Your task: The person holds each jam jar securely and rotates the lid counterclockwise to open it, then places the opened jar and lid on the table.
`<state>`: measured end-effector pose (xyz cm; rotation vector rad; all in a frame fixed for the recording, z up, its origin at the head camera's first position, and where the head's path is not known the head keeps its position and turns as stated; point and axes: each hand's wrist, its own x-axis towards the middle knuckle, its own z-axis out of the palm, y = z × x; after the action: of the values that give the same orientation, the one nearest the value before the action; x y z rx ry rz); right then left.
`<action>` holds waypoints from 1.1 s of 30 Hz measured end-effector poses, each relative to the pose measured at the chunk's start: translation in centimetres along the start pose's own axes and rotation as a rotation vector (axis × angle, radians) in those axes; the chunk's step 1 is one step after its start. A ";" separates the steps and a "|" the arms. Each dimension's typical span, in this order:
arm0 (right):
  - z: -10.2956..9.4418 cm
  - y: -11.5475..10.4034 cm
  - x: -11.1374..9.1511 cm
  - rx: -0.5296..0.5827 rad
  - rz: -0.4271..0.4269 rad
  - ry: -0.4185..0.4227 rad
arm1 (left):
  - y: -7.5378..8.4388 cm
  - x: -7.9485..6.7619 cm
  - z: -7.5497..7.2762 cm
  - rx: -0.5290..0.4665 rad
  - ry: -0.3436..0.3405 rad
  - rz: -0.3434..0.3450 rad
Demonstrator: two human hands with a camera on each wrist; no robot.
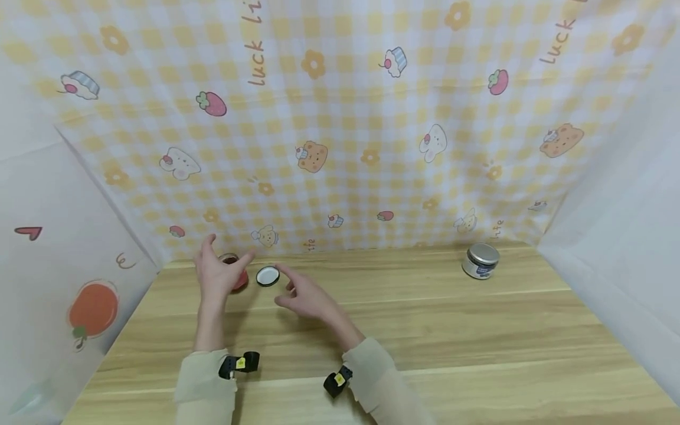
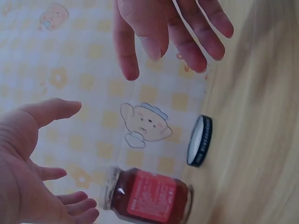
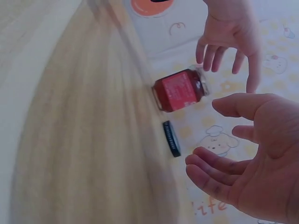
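Observation:
A glass jar with a red label (image 1: 241, 281) stands lidless at the left back of the table, its contents dark red in the left wrist view. My left hand (image 1: 219, 273) hovers over it, thumb and fingers spread and holding nothing; in the head view the hand partly covers the jar. Beside the jar, a dark-rimmed lid (image 1: 268, 275) lies with its white inside facing up. My right hand (image 1: 307, 296) is just right of the lid, fingers parted and empty. In the right wrist view, both the jar (image 3: 177, 91) and the lid (image 3: 171, 138) lie beyond my fingers.
A second, squat jar with a silver lid (image 1: 481, 260) stands closed at the right back of the wooden table (image 1: 425, 354). A checked cloth (image 1: 350, 118) hangs behind the table, and white sheets (image 1: 627, 236) flank both sides.

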<state>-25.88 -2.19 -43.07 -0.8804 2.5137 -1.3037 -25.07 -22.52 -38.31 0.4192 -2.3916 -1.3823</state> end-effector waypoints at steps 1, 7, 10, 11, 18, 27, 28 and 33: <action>-0.2 0.0 0.0 0.002 0.002 0.007 | 0.2 -0.1 0.0 0.001 0.003 0.007; -1.9 0.0 -0.5 0.044 0.019 0.045 | 1.1 -0.5 0.3 -0.064 -0.034 0.062; -2.8 0.0 -0.8 0.041 0.012 0.057 | 1.2 -0.6 0.6 -0.085 -0.060 0.079; -3.1 0.0 -1.0 0.035 0.007 0.061 | 1.3 -0.7 0.8 -0.086 -0.068 0.083; -4.3 0.3 -1.7 0.007 -0.012 0.075 | 1.7 -1.3 1.9 -0.067 -0.082 0.111; -5.8 0.2 -2.5 0.019 -0.056 0.112 | 2.6 -2.1 2.1 -0.115 -0.150 0.153; -6.0 0.1 -2.7 0.016 -0.059 0.116 | 2.7 -2.2 2.1 -0.120 -0.154 0.161; -6.3 0.0 -3.1 -0.042 -0.079 0.129 | 3.1 -2.4 2.4 -0.135 -0.192 0.187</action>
<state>-25.92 3.98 -39.61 -0.9421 2.6376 -1.3784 -24.25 -18.19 -37.04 0.0271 -2.3936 -1.5443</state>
